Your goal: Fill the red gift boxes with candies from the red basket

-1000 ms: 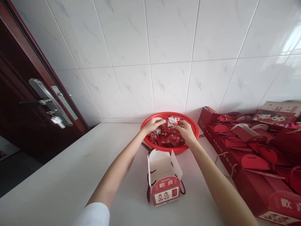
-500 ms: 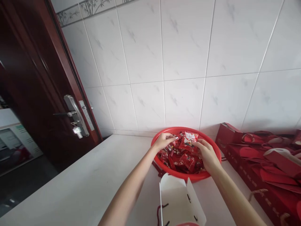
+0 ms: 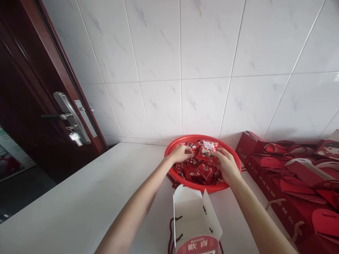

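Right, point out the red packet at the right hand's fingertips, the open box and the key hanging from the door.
Red packet [image 3: 207, 149]: head view, on its printed front.
Open box [image 3: 191, 216]: head view, on its white inside.
Key [image 3: 76, 138]: head view, on its bright lower part.

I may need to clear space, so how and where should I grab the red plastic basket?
Probably by the rim of the red plastic basket, one hand at its left and one at its right, coming from above: the rim forms a broad raised edge, while the tiled wall and open gift box crowd its back and front.
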A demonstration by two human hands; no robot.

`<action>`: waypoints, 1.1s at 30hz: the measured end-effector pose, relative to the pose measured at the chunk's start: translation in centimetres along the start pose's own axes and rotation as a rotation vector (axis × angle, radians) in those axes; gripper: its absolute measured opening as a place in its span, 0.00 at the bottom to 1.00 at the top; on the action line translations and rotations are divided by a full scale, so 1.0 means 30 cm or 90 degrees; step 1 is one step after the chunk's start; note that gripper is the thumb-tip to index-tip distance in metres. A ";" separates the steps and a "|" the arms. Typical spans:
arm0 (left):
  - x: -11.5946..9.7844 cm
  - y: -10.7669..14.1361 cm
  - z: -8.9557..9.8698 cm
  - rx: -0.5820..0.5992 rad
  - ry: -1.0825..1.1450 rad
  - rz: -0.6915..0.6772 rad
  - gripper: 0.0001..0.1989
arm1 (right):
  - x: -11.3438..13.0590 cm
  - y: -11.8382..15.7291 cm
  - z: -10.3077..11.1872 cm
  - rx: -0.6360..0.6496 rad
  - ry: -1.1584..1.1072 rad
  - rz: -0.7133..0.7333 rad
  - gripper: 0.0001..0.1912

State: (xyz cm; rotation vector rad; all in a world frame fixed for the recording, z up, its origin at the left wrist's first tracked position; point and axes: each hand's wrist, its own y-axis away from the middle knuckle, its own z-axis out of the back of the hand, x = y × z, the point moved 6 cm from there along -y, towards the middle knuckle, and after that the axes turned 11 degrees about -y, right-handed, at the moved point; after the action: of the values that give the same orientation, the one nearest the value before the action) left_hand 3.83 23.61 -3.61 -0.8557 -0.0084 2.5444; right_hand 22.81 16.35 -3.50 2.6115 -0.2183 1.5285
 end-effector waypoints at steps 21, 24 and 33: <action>-0.043 0.050 -0.049 0.279 -0.129 0.056 0.14 | 0.010 -0.003 0.006 -0.037 0.000 0.002 0.10; -0.058 0.074 -0.054 0.377 -0.109 0.063 0.26 | 0.005 -0.007 0.005 -0.030 0.002 0.000 0.10; -0.067 0.045 -0.118 0.308 -0.188 0.036 0.09 | -0.004 -0.015 0.010 -0.028 0.004 0.000 0.12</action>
State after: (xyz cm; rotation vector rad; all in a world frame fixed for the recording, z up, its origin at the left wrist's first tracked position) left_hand 6.73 21.08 -5.52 -0.2950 0.5208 2.5347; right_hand 23.10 16.76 -3.76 2.5724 -0.2492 1.5148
